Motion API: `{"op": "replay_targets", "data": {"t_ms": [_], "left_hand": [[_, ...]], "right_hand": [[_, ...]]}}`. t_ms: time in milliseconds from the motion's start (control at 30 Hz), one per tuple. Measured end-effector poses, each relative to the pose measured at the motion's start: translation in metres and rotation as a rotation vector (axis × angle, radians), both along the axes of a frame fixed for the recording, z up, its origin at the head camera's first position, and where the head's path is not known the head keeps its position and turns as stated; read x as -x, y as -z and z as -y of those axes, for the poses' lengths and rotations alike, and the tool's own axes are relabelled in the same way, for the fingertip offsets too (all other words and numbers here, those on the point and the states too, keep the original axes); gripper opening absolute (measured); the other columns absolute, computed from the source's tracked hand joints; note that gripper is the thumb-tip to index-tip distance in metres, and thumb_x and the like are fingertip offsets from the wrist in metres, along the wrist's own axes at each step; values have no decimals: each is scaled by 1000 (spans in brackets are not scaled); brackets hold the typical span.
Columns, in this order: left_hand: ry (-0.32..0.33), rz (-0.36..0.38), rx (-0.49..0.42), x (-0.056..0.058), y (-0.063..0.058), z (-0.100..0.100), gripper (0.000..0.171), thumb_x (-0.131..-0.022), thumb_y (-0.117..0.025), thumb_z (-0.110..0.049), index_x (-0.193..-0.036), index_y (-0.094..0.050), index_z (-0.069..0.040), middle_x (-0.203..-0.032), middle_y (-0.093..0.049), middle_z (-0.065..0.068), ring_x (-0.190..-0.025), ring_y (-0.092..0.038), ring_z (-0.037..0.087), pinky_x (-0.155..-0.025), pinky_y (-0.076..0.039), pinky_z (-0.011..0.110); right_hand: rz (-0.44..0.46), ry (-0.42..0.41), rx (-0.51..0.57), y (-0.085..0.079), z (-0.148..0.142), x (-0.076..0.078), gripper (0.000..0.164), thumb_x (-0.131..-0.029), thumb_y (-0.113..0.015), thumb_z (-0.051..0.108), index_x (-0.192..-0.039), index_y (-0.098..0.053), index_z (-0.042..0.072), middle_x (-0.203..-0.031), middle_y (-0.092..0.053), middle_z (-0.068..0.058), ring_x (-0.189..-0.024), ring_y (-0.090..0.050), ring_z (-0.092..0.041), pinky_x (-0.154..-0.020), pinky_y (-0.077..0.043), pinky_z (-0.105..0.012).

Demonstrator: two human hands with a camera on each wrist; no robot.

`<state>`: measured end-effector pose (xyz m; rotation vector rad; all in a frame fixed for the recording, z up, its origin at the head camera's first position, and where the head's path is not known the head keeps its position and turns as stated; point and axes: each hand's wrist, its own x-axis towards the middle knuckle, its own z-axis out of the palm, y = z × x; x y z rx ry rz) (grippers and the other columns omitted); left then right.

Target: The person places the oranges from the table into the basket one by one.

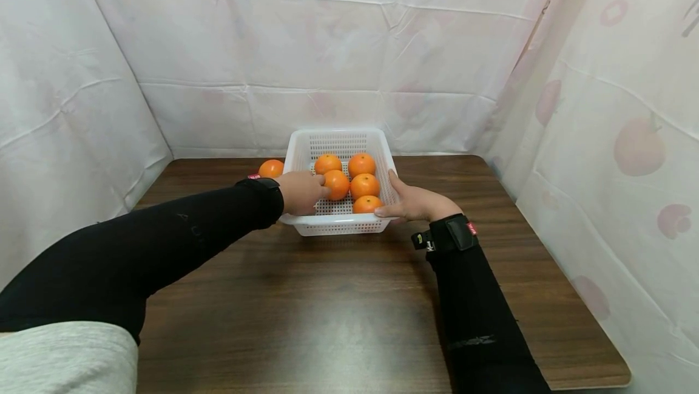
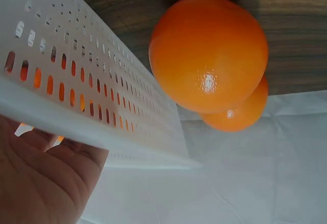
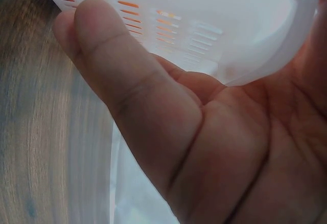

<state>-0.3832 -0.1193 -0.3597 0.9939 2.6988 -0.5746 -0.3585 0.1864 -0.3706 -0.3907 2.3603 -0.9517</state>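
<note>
My left hand [image 1: 303,192] reaches over the left rim of a white plastic basket [image 1: 344,220], fingertips at the side of an orange [image 1: 337,185] in it. In the left wrist view, the fingers of that hand [image 2: 48,178] pass behind the rim and are partly hidden. Several other oranges [image 1: 364,186] lie in the basket. My right hand [image 1: 417,203] holds the basket's right side near its front corner, one digit lapping over the rim. In the right wrist view, fingers [image 3: 117,55] lie along the basket's slotted outer wall.
Outside the basket's left wall sits an orange [image 2: 209,52], with a second orange [image 2: 240,111] behind it. The brown wooden table [image 1: 306,321] ends at the back against a white curtain [image 1: 306,48]. More curtain hangs at both sides.
</note>
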Motion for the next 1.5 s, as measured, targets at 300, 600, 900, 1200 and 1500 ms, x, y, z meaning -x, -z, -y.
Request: {"op": "replay_targets", "data": {"t_ms": [300,600,900,1200,1500], "left_hand": [[-92,3,-5,7,12,2,64,-104,-63,-33,-163,-43,-19,-166,-47,6,-147,-49,34,-121,-43,53],[-111,22,-57,8,4,6,63,-103,-68,-37,-160,-49,-20,-164,-50,5,-148,-50,33,-120,-43,55],[-66,-9,-86,8,0,12,59,-100,-73,-38,-153,-58,-18,-155,-58,6,-135,-59,32,-113,-50,51],[-6,-57,-151,13,-7,27,52,-100,-73,-32,-148,-62,-18,-153,-59,6,-129,-57,33,-110,-52,50],[-50,-127,-218,17,-21,50,52,-100,-74,-33,-148,-62,-16,-146,-63,10,-130,-59,34,-111,-52,50]], "right_hand": [[-5,-3,-33,-1,1,0,128,-91,-75,65,-167,22,31,-177,-12,-22,-126,-70,-33,-125,-36,-54],[2,5,-29,0,0,0,129,-91,-76,65,-166,23,32,-178,-9,-21,-128,-69,-34,-125,-36,-54],[-1,7,-41,1,0,1,128,-91,-74,66,-166,23,32,-177,-13,-22,-129,-68,-33,-125,-36,-55],[5,2,-12,0,1,0,127,-93,-76,61,-167,23,31,-178,-10,-20,-129,-69,-32,-122,-41,-53],[5,3,-20,2,0,2,127,-92,-75,63,-166,23,32,-178,-11,-21,-129,-69,-31,-122,-41,-53]]}}
